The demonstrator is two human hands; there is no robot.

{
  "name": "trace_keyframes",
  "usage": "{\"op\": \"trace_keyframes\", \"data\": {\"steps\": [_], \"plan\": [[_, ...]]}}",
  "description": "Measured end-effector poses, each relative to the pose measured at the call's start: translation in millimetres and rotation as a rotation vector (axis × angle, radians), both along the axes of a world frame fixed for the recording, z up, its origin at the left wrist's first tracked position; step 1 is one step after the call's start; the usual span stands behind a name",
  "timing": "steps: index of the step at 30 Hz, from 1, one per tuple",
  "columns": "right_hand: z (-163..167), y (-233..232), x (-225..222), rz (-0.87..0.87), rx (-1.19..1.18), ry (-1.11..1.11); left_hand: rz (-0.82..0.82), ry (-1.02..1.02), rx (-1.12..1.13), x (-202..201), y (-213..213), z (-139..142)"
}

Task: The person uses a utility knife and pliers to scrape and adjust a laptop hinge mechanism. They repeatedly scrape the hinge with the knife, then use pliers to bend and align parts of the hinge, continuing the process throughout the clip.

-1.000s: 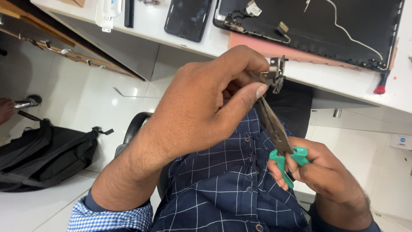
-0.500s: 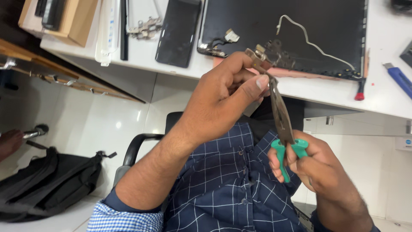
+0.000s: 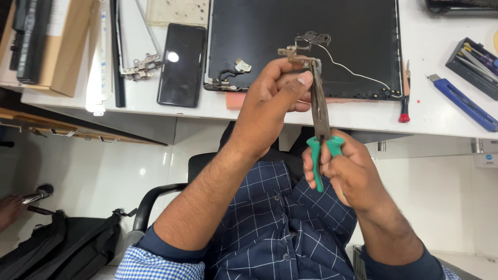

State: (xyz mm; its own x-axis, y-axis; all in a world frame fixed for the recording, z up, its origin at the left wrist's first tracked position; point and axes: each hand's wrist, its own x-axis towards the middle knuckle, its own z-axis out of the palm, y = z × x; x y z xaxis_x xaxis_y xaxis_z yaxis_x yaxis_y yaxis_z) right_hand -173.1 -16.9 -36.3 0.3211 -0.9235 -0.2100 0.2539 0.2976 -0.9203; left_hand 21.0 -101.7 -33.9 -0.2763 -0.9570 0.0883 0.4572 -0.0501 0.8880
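Left hand (image 3: pixel 275 98): raised above the lap, fingers and thumb pinched on a small metal hinge (image 3: pixel 296 54), which sits at the fingertips in front of the desk edge.
Right hand (image 3: pixel 346 173): clenched around the green handles of the pliers (image 3: pixel 320 124), held lower, over the checked shirt (image 3: pixel 280 228).
Pliers: long nose points up and away; the tip meets the hinge just beside the left thumb. Jaws look closed on the hinge, though the exact contact is too small to tell.
Hinge position: in the air, between the left fingertips and the plier tip, not resting on the desk (image 3: pixel 446 111).
Desk, behind the hands: dark laptop lid (image 3: pixel 353 31) lying flat, a thin white wire (image 3: pixel 358 75) across it.
Desk, left: black phone (image 3: pixel 181 65) face up; a second hinge bracket (image 3: pixel 140 67) just beside it.
Desk, right: red-handled screwdriver (image 3: pixel 404 98) by the lid edge; blue utility knife (image 3: pixel 461 103) farther right; open tool case (image 3: pixel 474 62) near the corner.
Floor, lower left: black bag (image 3: pixel 62 249).
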Motion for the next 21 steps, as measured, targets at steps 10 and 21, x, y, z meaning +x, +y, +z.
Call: {"op": "trace_keyframes", "data": {"steps": [10, 21], "plan": [[-12.5, -25.9, 13.1, -0.220, -0.037, 0.241, 0.077, -0.408, 0.005, -14.3, 41.3, 5.8], [-22.6, -29.8, 45.5, -0.261, -0.324, 0.493, -0.019, -0.537, 0.149, -20.1, 40.6, -2.3]]}}
